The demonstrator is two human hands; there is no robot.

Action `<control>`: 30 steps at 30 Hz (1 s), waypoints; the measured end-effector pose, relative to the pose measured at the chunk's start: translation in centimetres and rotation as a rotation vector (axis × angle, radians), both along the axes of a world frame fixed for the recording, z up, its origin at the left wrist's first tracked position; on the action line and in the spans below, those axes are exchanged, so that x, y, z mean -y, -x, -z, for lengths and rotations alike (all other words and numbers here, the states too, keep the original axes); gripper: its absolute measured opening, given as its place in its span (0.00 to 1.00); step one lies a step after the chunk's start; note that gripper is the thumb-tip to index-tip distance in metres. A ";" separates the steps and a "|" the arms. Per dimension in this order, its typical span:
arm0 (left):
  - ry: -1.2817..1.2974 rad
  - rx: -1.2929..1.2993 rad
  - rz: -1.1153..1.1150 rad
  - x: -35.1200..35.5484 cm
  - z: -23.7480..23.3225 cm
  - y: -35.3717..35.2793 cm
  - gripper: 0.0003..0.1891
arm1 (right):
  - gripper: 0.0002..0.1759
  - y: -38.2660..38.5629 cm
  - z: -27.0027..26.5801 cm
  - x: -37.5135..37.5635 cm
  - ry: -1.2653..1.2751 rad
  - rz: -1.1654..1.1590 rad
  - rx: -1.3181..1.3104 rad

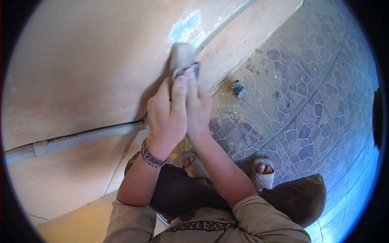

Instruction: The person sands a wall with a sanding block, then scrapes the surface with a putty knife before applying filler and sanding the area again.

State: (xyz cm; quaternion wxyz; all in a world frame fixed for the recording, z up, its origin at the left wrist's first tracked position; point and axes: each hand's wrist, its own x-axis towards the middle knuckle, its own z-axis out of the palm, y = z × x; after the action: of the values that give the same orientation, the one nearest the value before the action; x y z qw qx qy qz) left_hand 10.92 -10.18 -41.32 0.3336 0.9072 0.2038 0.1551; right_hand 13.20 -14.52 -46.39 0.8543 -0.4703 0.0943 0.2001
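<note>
My left hand [164, 115] and my right hand [197, 111] are pressed together, with fingers wrapped round a greyish block [183, 56] that has a dark piece near my fingertips. The block is blurred and lies against the pinkish wall [93, 60]. Just above it, the wall shows a pale blue and white worn patch [185, 26]. A braided bracelet [151, 156] sits on my left wrist.
A pipe [91, 135] runs along the wall at the left. On the stone-patterned floor [312, 117] lie a small dark curled piece [239, 89] and scattered debris. My sandalled feet [262, 174] are below my arms.
</note>
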 end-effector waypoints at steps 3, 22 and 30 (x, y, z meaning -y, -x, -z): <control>-0.057 0.032 0.037 1.3 0.1 -1.2 0.17 | 0.32 -2.9 -0.6 1.4 0.021 0.055 0.126; -0.482 0.027 0.139 1.4 -3.8 -2.2 0.18 | 0.27 -2.9 -1.7 0.7 0.529 0.047 0.726; -0.084 -0.248 -0.002 -0.7 -3.5 4.7 0.17 | 0.37 3.1 -1.2 1.3 -0.125 -0.260 -0.210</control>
State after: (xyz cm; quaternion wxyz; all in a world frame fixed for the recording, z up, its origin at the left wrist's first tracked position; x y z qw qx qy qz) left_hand 6.22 -9.50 -37.80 0.2673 0.9325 0.2376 0.0506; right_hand 10.11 -15.77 -45.20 0.8342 -0.4010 0.1089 0.3625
